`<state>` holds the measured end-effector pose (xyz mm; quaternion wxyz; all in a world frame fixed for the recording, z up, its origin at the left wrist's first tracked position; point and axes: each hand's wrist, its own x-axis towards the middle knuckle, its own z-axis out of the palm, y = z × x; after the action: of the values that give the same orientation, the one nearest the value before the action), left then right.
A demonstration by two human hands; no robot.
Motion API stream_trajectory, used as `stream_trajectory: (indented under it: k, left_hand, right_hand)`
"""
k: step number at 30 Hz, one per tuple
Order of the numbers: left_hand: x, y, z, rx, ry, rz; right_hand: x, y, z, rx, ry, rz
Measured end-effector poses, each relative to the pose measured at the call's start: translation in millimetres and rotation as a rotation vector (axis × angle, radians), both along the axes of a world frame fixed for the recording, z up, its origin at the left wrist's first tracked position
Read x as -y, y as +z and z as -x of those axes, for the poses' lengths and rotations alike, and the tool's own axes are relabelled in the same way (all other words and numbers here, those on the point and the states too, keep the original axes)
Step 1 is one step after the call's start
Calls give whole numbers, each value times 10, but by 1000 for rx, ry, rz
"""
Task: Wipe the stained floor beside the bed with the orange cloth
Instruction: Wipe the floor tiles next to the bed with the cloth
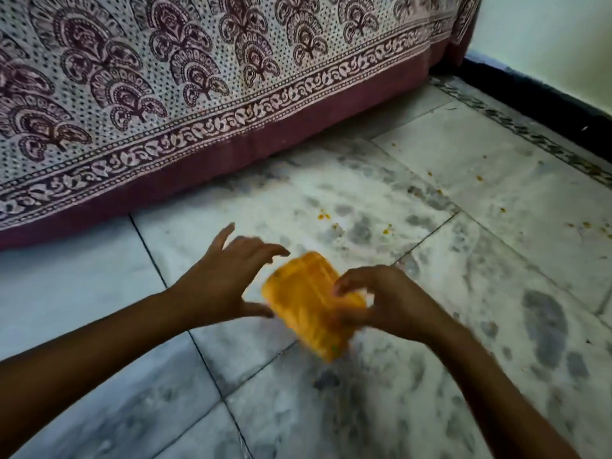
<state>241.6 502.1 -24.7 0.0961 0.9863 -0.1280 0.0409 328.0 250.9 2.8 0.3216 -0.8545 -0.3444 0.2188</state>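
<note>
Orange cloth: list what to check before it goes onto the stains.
1. Grip on cloth: right hand holds it. Ok.
2. Help from left hand: fingers spread beside the cloth, gripping nothing. Not ok.
3. Dampness of cloth: blurred. Cannot tell.
4. Stains found: orange crumbs and grey smudges show on the floor. Ok.
5. Room by the bedsheet: its hem hangs apart from the crumbs. Ok.

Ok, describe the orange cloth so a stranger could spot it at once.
Start at the bed's maroon patterned cover; below it lies grey-veined floor tile. Over the tiles, the right hand grips the orange cloth, folded into a block. Nothing else nearby is so big and bright orange.
</note>
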Motion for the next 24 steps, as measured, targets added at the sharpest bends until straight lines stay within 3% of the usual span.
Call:
stream_trajectory:
  k: [2, 4, 5, 10, 13, 15, 17, 20, 22, 24]
  left_hand:
    - [-104, -263, 141, -112, 23, 66]
    - [-130, -473, 224, -129, 25, 93]
    - [-112, -566, 251, -142, 38, 105]
    - [49, -958, 261, -191, 83, 177]
    - [151, -1074, 229, -128, 84, 174]
    - [208, -1115, 208, -108, 84, 187]
    - [265, -1115, 148, -75, 113, 181]
    - [308, -1117, -15, -29, 182, 150]
    - [298, -1148, -88, -37, 227, 160]
    - [257, -1193, -132, -36, 233, 177]
  right_hand:
    - [-171, -442, 155, 98, -173, 3]
    - [-382, -935, 510, 232, -225, 335]
    - [-441, -1035, 703, 255, -218, 400]
    - [490, -1145, 978, 461, -30, 217]
    - [1028, -1085, 346, 444, -383, 358]
    - [797, -1114, -209, 423, -700, 450]
    - [295, -1198, -533, 381, -807, 518]
    - [-278, -1384, -190, 540, -568, 410]
    - [-37, -1400, 416, 510, -274, 329]
    - [581, -1338, 752, 511, -163, 277]
